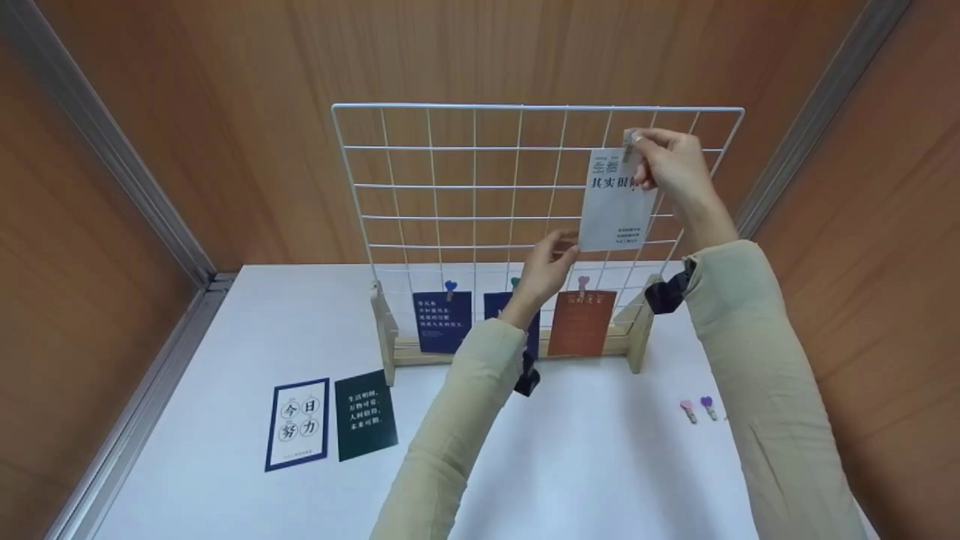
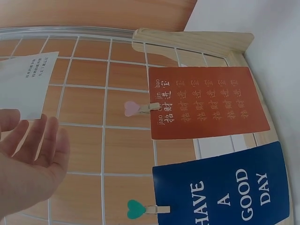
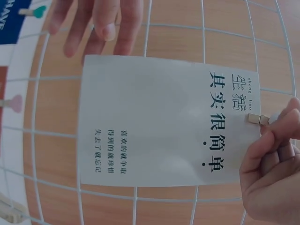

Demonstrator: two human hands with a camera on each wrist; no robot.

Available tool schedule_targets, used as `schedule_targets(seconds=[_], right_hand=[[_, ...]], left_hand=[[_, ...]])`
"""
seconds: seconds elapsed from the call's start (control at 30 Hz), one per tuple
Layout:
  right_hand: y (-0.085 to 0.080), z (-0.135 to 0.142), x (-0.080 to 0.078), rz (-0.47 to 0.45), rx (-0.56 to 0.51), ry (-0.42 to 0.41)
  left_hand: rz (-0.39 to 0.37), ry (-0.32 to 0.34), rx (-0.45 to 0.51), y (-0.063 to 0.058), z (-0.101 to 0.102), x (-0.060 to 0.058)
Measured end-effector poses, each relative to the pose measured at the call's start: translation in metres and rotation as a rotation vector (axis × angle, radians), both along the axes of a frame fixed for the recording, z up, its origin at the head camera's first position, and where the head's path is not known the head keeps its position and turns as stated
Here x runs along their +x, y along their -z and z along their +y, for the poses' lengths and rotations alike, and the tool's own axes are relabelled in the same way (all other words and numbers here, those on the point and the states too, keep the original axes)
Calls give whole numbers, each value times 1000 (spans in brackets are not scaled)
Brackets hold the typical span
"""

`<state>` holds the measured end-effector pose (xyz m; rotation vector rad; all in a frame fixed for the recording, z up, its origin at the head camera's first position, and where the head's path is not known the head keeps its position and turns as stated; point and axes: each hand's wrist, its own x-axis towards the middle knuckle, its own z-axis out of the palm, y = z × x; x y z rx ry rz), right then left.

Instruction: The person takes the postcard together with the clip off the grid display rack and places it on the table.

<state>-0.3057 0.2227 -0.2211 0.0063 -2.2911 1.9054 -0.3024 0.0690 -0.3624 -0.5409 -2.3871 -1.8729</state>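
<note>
A white card with dark lettering hangs upright against the upper right of a white wire grid. On its top edge sits a small wooden clothespin, and my right hand pinches its pale head between thumb and finger. My left hand is by the card's lower left corner, fingers loosely extended and gripping nothing; whether they touch the card I cannot tell. Below, an orange card hangs from a pink heart clothespin, beside a blue card on a green heart clothespin.
Another dark blue card hangs lower left. Wooden feet support the grid on the white table. A blue-bordered card and a dark green card lie at left; pink and purple heart clothespins lie at right.
</note>
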Motion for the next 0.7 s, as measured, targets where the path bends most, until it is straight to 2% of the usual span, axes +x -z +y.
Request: schedule_targets(seconds=[0.2,0.4,0.7], right_hand=[[4,-3,-4,30,12,64],[5,-4,-6,55,-43,87],[11,-3,-11,143,-98,104]], left_hand=[[10,-31,-5,1,2,0],[41,-78,-33,-1,6,-1],[78,-145,-80,-4,9,2]])
